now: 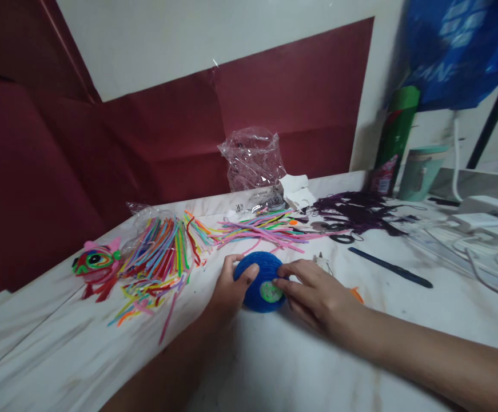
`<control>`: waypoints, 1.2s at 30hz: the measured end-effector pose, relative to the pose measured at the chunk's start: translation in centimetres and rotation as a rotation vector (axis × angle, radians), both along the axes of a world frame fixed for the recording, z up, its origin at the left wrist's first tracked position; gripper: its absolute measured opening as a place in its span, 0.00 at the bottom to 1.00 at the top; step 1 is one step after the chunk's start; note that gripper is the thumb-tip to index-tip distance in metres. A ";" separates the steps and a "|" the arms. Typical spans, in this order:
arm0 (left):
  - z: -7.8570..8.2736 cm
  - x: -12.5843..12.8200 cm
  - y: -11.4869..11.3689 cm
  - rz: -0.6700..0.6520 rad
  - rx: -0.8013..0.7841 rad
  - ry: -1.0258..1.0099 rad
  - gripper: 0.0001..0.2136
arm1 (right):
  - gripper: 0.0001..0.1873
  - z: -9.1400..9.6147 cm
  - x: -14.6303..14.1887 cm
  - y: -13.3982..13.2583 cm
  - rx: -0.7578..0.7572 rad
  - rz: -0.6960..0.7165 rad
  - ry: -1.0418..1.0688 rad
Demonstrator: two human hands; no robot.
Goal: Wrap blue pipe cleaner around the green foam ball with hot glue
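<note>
A round blue disc [255, 267], ringed like a tight coil, is held over the table in front of me. On its lower right face is a small green and whitish round patch [271, 292]. My left hand [231, 286] grips the disc's left side, thumb on the face and fingers behind the edge. At the right edge, my right hand [313, 289] has its fingers bent together against the disc, the tips beside the patch. Anything small between those fingertips is hidden. A small white object with a pointed tip [323, 263] lies just beyond my right hand.
Colourful fuzzy craft stems [163, 243] spread across the table's left and back. A red frog-like figure [98, 266] stands far left. Behind are a clear plastic bag [255, 160], purple strands [354, 209], black-handled scissors [342, 238], a dark flat stick [390, 266], a green cup [422, 174] and white cables [446, 249].
</note>
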State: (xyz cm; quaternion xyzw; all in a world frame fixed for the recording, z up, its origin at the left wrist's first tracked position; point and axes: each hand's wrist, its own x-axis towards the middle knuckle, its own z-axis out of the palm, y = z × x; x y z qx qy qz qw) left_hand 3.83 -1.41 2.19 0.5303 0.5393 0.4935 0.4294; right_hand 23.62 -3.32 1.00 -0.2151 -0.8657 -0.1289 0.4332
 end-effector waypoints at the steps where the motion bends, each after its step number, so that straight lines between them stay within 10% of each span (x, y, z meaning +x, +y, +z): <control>1: 0.0 0.0 0.0 -0.009 0.003 -0.007 0.28 | 0.12 0.0 0.0 -0.1 -0.001 0.005 -0.005; 13: 0.3 -0.7 0.2 -0.104 -0.032 -0.033 0.33 | 0.14 -0.1 -0.1 0.0 -0.041 0.021 -0.020; 24: -0.6 -0.8 0.6 -0.094 -0.077 -0.083 0.30 | 0.05 1.6 0.5 0.3 -0.504 0.010 0.367; 36: -0.6 -0.7 1.0 -0.028 -0.122 -0.213 0.29 | 0.24 2.8 0.8 0.7 -0.795 -0.059 0.458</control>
